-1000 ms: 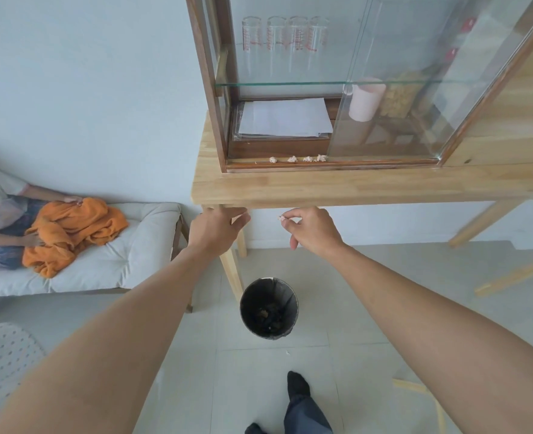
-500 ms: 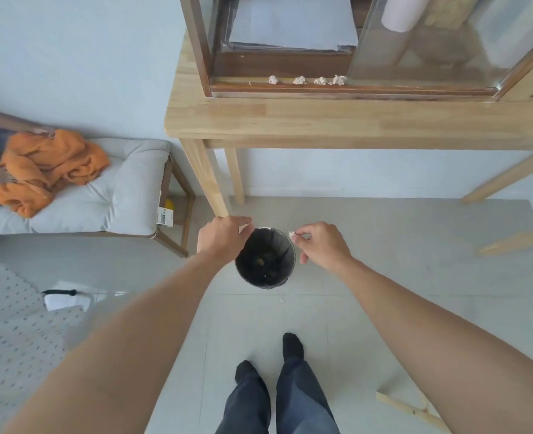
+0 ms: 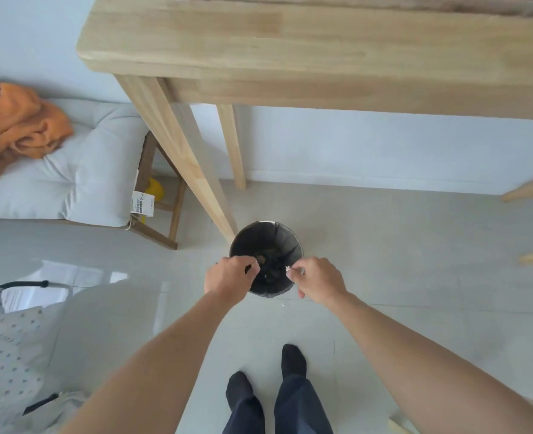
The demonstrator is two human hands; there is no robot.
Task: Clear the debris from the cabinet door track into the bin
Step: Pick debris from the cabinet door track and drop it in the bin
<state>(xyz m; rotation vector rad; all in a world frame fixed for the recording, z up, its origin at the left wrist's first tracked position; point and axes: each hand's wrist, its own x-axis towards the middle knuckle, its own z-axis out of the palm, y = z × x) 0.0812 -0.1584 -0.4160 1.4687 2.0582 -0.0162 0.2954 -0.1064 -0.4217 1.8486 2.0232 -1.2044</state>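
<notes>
A round black bin (image 3: pixel 277 238) stands on the floor beside the table's front left leg. My left hand (image 3: pixel 229 278) hovers over the bin's left rim with fingers curled closed; I cannot see anything in it. My right hand (image 3: pixel 316 281) is at the bin's right rim, thumb and forefinger pinched on a small white piece of debris (image 3: pixel 288 269). A tiny white crumb (image 3: pixel 283 305) lies on the floor just below the bin. Only the bottom edge of the cabinet (image 3: pixel 384 3) shows at the top of the view; its track is out of sight.
The light wooden table (image 3: pixel 290 51) overhangs the bin. A bench with a white cushion (image 3: pixel 80 170) and an orange cloth (image 3: pixel 14 123) is at left. A spotted fabric (image 3: pixel 5 346) lies lower left. My feet (image 3: pixel 268 377) stand below the bin.
My view has tilted down from the cabinet to the floor. Both hands dropped from the table edge to the bin's rim, the right still pinching the debris.
</notes>
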